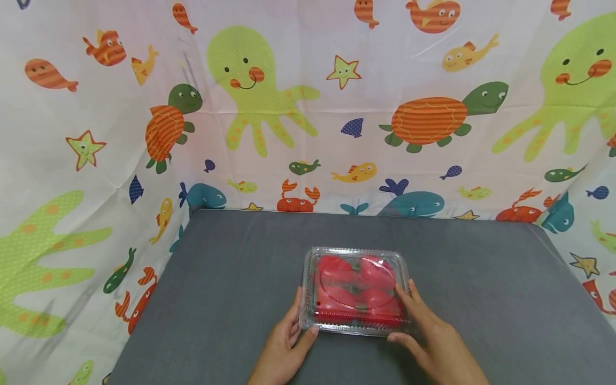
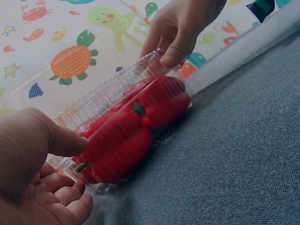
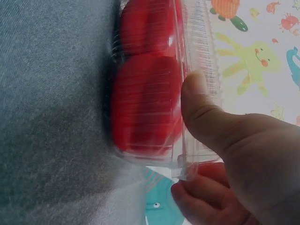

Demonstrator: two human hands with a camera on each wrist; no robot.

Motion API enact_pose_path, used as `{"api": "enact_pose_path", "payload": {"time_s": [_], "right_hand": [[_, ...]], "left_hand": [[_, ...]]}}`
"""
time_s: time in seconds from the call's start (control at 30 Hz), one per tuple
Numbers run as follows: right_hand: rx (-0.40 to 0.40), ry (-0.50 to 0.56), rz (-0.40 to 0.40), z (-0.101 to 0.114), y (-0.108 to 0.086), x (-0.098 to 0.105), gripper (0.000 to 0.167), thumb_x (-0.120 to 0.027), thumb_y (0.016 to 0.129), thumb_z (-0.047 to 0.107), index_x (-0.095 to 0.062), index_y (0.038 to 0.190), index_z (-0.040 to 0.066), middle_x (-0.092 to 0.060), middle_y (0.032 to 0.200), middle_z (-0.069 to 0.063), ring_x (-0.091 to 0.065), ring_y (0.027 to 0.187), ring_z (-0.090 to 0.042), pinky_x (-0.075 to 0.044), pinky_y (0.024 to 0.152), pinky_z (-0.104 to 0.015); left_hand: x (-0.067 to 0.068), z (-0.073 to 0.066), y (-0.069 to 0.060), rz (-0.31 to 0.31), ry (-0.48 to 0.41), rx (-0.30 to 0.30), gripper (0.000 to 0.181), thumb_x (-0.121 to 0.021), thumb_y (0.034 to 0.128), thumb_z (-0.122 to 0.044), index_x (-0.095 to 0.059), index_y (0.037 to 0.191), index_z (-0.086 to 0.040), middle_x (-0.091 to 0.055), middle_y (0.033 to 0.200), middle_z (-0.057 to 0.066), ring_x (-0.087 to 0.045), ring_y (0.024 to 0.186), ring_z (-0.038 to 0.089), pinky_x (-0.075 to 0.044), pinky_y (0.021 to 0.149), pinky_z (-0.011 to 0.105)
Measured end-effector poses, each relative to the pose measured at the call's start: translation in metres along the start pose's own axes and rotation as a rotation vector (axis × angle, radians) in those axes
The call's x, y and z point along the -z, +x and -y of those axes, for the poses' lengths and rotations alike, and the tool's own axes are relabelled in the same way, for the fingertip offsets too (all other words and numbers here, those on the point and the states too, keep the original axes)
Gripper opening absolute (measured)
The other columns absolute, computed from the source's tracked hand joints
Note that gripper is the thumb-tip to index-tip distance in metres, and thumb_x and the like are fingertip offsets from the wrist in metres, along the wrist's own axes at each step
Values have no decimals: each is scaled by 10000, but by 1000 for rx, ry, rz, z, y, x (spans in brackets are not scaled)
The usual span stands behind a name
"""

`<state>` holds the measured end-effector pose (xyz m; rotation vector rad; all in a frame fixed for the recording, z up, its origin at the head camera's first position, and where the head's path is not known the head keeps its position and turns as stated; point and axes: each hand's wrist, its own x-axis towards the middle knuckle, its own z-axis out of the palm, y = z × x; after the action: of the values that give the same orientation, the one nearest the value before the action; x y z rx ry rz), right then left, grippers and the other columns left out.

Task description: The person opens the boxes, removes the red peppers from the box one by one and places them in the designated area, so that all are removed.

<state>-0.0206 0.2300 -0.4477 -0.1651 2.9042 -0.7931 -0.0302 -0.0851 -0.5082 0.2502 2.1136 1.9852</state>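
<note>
A clear plastic clamshell box (image 1: 346,330) with its lid down sits on the grey cloth. Several red bell peppers (image 1: 337,270) lie inside it, and green stems show through the wall in the left wrist view. My left hand (image 1: 284,345) grips the box's left side, thumb at the front corner rim and fingers along the side. On the opposite side, my right hand (image 1: 438,337) holds the box. In the right wrist view its thumb presses the rim while the fingers (image 3: 201,194) curl by the corner.
Grey cloth (image 1: 231,278) covers the table around the box. Behind it and at both sides hangs a white curtain (image 1: 298,144) printed with sea animals. A dark green object (image 2: 261,9) appears at the top right of the left wrist view.
</note>
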Motion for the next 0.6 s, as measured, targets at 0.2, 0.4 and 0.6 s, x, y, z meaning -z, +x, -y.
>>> {"api": "enact_pose_path", "payload": {"time_s": [0.2, 0.4, 0.6], "right_hand": [[34, -35, -9, 0, 0, -1, 1041, -870, 855, 416, -263, 1695, 316, -286, 1702, -195, -564, 1361, -482, -609, 921, -560], [90, -64, -43, -2, -3, -2, 1046, -877, 850, 376, -264, 1695, 316, -311, 1696, -199, -638, 1284, -444, -640, 854, -475], [138, -101, -97, -3, -7, -5, 1057, -899, 832, 350, -281, 1688, 321, -365, 1676, -182, -728, 1157, -352, -656, 763, -356]], "left_hand": [[0, -1, 0, -5, 1, 17, 864, -699, 1040, -296, -163, 1704, -160, -222, 1734, 100, -341, 1526, 296, -337, 1148, 255], [0, -1, 0, -9, 14, 22, 862, -697, 1041, -305, -164, 1704, -165, -217, 1736, 96, -336, 1531, 301, -333, 1167, 299], [-1, -1, 0, -7, 12, 25, 867, -700, 1038, -319, -166, 1704, -173, -210, 1738, 92, -324, 1538, 302, -330, 1176, 317]]}}
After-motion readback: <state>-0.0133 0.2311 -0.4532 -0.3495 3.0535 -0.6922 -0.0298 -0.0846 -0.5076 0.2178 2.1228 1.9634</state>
